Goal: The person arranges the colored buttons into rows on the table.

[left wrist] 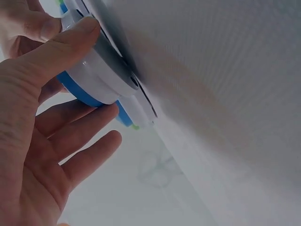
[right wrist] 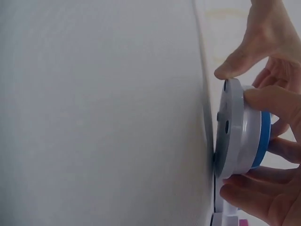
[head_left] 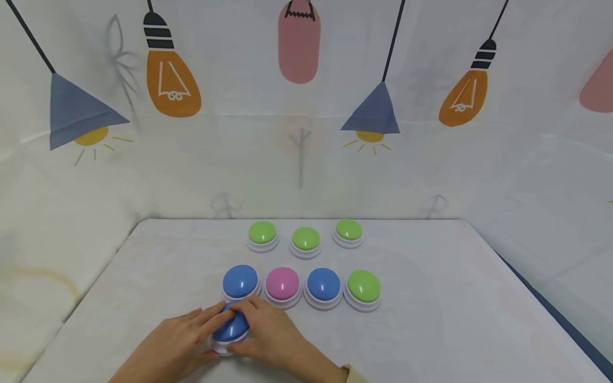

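Both hands grip one blue dome button on a white round base (head_left: 232, 329), at the near left of the table. My left hand (head_left: 178, 340) holds its left side, thumb at the base's near edge and fingers over the dome. From the other side my right hand (head_left: 273, 332) grips it with the thumb low on the base (right wrist: 247, 127). In the right wrist view the grey underside with small holes shows, tilted up off the tabletop. Just beyond the fingertips stands another blue button (head_left: 240, 281), its front edge overlapped by the hands.
A pink button (head_left: 282, 283), a blue button (head_left: 323, 284) and a green button (head_left: 364, 286) continue the row to the right. Three green buttons (head_left: 306, 239) stand farther back. Behind the white table (head_left: 455, 298) hangs a cloth (head_left: 239, 159) printed with lamps and bulbs.
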### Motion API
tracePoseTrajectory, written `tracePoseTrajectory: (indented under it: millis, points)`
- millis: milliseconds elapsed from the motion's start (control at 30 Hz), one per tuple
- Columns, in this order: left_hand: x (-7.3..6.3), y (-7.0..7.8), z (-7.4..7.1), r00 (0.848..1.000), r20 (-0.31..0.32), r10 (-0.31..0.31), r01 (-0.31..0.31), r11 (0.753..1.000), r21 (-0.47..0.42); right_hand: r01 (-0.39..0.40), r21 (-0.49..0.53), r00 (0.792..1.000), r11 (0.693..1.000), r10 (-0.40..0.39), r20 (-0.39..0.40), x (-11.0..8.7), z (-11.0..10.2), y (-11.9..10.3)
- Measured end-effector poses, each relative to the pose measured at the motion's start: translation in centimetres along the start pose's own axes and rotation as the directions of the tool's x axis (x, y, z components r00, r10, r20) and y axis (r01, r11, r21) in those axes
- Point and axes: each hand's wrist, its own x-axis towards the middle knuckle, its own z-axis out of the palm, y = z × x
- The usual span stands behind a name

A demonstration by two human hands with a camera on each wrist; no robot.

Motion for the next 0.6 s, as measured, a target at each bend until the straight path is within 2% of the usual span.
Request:
tracePoseTrajectory:
  millis: [167,367,467,600]
  points:
    - [0.01,0.18,0.05,1.000,0.021,-0.020,0.020,1.000,-0.018,0.020,-0.017,1.000,1.000,-0.020,0.005,-0.15,0.18,0.17]
    - [0.40,0.34,0.04,0.999,0.042,-0.012,0.015,0.999,-0.050,0.014,-0.033,0.996,0.999,-0.011,0.088,-0.34,0.09,0.35]
    - [0.41,0.44,-0.19,0.995,0.093,-0.036,0.042,0.997,-0.062,0.011,-0.031,0.996,0.999,-0.008,0.088,-0.38,0.21,0.28]
    - [0.42,0.56,-0.51,0.980,0.181,-0.081,0.097,0.992,-0.082,0.004,-0.028,0.997,1.000,-0.002,0.077,-0.47,0.36,0.14]
